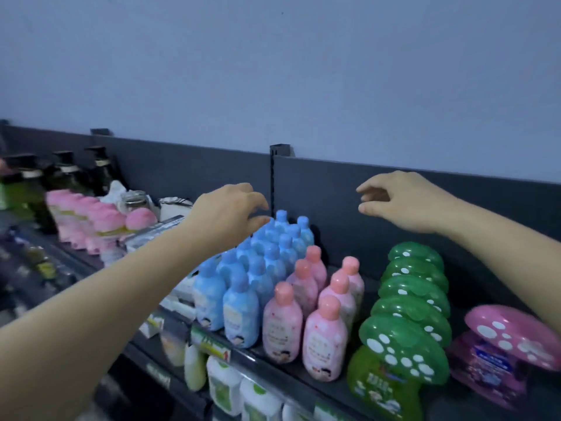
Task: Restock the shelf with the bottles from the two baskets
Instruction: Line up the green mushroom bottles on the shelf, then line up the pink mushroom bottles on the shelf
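Note:
Several blue bottles stand in rows on the top shelf, with several pink bottles in rows just to their right. My left hand hovers above the back of the blue rows, fingers loosely curled, holding nothing. My right hand hangs in the air above the bare shelf space behind the pink bottles, fingers relaxed and empty. No basket is in view.
Green mushroom-topped containers line up right of the pink bottles, pink mushroom ones further right. Left along the shelf stand pink-capped bottles and dark pump bottles. A dark back panel rises behind. Lower shelves hold white and green packs.

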Available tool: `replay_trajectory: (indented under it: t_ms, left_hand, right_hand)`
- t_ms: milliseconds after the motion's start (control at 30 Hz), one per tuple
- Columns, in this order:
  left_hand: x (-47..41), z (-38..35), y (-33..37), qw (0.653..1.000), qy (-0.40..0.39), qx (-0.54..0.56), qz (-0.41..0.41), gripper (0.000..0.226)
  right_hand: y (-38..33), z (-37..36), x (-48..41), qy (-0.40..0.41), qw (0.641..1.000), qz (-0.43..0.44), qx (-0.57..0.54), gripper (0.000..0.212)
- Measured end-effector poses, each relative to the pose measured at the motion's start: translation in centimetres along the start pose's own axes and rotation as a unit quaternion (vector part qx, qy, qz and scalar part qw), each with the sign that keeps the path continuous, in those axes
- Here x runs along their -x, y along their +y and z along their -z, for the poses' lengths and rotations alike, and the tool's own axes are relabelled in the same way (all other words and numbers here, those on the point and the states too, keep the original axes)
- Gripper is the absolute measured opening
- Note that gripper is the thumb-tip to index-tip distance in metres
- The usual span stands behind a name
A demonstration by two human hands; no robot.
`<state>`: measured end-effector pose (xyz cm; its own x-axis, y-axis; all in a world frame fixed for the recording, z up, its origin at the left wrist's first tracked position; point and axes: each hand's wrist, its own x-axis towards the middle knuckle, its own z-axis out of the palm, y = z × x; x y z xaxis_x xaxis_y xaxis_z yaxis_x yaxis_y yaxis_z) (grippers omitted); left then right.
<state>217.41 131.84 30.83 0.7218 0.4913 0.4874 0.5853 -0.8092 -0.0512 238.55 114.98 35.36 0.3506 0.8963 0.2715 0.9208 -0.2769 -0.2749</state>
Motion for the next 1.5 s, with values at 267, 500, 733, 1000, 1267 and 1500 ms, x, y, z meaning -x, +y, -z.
replay_trajectory:
  t_ms: [267, 500, 733, 1000, 1267, 1500]
  left_hand:
    - [15.8, 4.8, -15.2, 0.993, 0.029, -0.037, 0.109, 0.031]
    - [34.5, 8.2, -27.8, 0.961, -0.029, -0.069, 0.265, 0.028]
    - [47.2, 9.4, -33.9, 0.92, -0.07, -0.084, 0.376, 0.034]
    - [53.1, 6.3, -36.7, 0.897, -0.077, -0.067, 0.43, 0.032]
    - [51.9, -2.0, -41.5, 0.881, -0.115, -0.015, 0.459, 0.036]
    - [48.5, -9.9, -46.7, 0.847, -0.151, 0.036, 0.508, 0.029]
  right_hand:
    - [-17.5, -6.8, -0.1, -0.002, 0.991, 0.128, -0.036, 0.04]
    - [-33.1, -19.5, 2.1, -0.087, 0.97, 0.229, -0.018, 0.035]
    - [-43.3, -29.1, 4.2, -0.187, 0.947, 0.258, -0.048, 0.049]
    - [-49.0, -36.3, 3.2, -0.245, 0.925, 0.281, -0.072, 0.043]
    - [-49.5, -46.1, -3.1, -0.299, 0.914, 0.259, -0.088, 0.037]
    - [-50.4, -56.9, -10.8, -0.365, 0.893, 0.244, -0.099, 0.027]
